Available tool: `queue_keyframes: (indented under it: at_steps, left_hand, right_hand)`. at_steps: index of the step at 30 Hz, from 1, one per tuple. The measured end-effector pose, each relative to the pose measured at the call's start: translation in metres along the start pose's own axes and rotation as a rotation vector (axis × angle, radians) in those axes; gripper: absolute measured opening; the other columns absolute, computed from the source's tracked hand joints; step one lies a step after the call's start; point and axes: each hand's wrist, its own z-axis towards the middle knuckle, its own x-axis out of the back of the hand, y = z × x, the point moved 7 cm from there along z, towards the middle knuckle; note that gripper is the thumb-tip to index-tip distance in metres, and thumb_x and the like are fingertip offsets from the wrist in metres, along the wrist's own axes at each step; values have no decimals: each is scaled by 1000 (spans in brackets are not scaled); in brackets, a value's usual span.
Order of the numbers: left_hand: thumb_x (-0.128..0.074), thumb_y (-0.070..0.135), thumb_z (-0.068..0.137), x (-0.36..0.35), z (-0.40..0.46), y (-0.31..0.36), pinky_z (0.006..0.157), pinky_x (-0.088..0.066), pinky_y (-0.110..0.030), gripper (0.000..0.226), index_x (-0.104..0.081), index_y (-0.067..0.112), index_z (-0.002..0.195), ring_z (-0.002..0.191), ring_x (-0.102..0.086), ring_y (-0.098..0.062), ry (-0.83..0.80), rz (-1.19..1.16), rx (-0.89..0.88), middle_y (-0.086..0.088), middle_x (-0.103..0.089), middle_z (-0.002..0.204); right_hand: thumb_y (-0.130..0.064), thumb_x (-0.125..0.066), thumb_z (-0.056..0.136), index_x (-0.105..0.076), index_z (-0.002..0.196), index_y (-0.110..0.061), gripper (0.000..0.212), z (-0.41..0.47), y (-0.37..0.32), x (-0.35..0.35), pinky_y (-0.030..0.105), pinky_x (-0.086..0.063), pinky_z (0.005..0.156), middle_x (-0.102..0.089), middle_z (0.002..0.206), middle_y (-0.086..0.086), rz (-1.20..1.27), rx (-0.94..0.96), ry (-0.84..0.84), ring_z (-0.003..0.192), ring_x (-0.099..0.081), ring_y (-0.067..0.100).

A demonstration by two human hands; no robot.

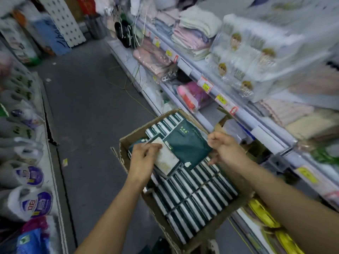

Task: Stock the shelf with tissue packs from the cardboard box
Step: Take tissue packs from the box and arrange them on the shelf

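Holding item 1: tissue pack [167,159], white face up w/ dark green edge, lying on top of the stock in cardboard box [126,143]; left hand [144,157] curls round its near-left end, fingers over the top. Item 2: green flat pack [187,143], just beside item 1, touching; right hand [224,148] over its right edge, fingers curled, grip unclear. Box: rows of green/white packs [194,197] on edge, approx. full, on floor [82,107] beside shelf [244,110]. Shelf: folded towels [192,39], price tags [205,85].
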Motion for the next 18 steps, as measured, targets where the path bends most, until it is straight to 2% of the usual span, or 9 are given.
queue_keyframes:
  at_steps: [2, 3, 4, 6, 8, 10, 13, 15, 18]
  left_hand:
    - [-53, 49, 97, -5, -13, 39, 98, -46, -29, 33, -76, 39, 75, 91, -55, 13, -65, -130, -30, 13, -62, 95]
    - [-56, 61, 89, -8, -17, 59, 100, -45, -35, 31, -74, 40, 74, 98, -54, 7, -91, -134, -65, 11, -60, 104]
    - [-60, 66, 82, -12, -20, 76, 100, -43, -33, 32, -73, 37, 78, 104, -52, 1, -107, -112, -100, 4, -55, 113]
    - [-70, 57, 80, -22, -23, 109, 95, -39, -24, 30, -70, 30, 93, 105, -51, -2, -126, -99, -147, 0, -49, 120]
    - [-74, 45, 82, -33, -29, 147, 92, -40, -26, 18, -69, 29, 89, 101, -55, -4, -131, -126, -198, 6, -53, 112]
    - [-75, 42, 83, -46, -36, 178, 87, -42, -27, 19, -72, 24, 90, 99, -60, -4, -140, -158, -241, 16, -60, 100]
    - [-75, 51, 80, -62, -43, 219, 87, -42, -27, 39, -69, 19, 102, 110, -58, -9, -127, -190, -279, 8, -62, 115]
    - [-74, 63, 74, -71, -56, 250, 90, -44, -29, 47, -67, 24, 99, 112, -56, -9, -126, -183, -354, 6, -57, 123]
    - [-72, 70, 70, -87, -81, 296, 98, -46, -32, 42, -69, 33, 90, 113, -56, -11, -125, -173, -500, 1, -58, 121]
  right_hand:
    - [-7, -46, 101, -56, 81, -9, 22, -22, -22, 16, 26, -52, 41, -59, 83, 13, 109, 13, -4, 65, -57, 22]
    - [-7, -47, 101, -57, 82, -8, 22, -32, -32, 24, 26, -51, 39, -59, 83, 14, 163, 20, 3, 62, -57, 22]
    - [-8, -47, 101, -58, 82, -8, 22, -43, -41, 33, 27, -51, 39, -61, 82, 14, 204, 30, 18, 60, -58, 22]
    - [-13, -46, 102, -63, 88, -12, 22, -64, -63, 51, 28, -53, 40, -65, 81, 10, 239, 86, 89, 59, -62, 21]
    - [-23, -47, 102, -67, 99, -22, 20, -86, -88, 72, 27, -53, 41, -68, 87, 1, 210, 187, 197, 60, -65, 14]
    - [-30, -54, 98, -67, 111, -25, 19, -109, -111, 88, 25, -53, 46, -70, 94, -3, 145, 305, 242, 64, -65, 7]
    - [-17, -66, 90, -65, 122, -16, 32, -141, -142, 116, 21, -52, 60, -72, 97, -6, 91, 477, 271, 79, -67, 5]
    - [-7, -69, 88, -67, 116, -17, 30, -165, -160, 143, 14, -49, 61, -73, 91, -11, 74, 551, 334, 77, -66, -1]
    - [-5, -71, 85, -71, 109, -17, 27, -201, -179, 186, 15, -51, 65, -73, 96, 0, 41, 624, 445, 80, -65, 2]
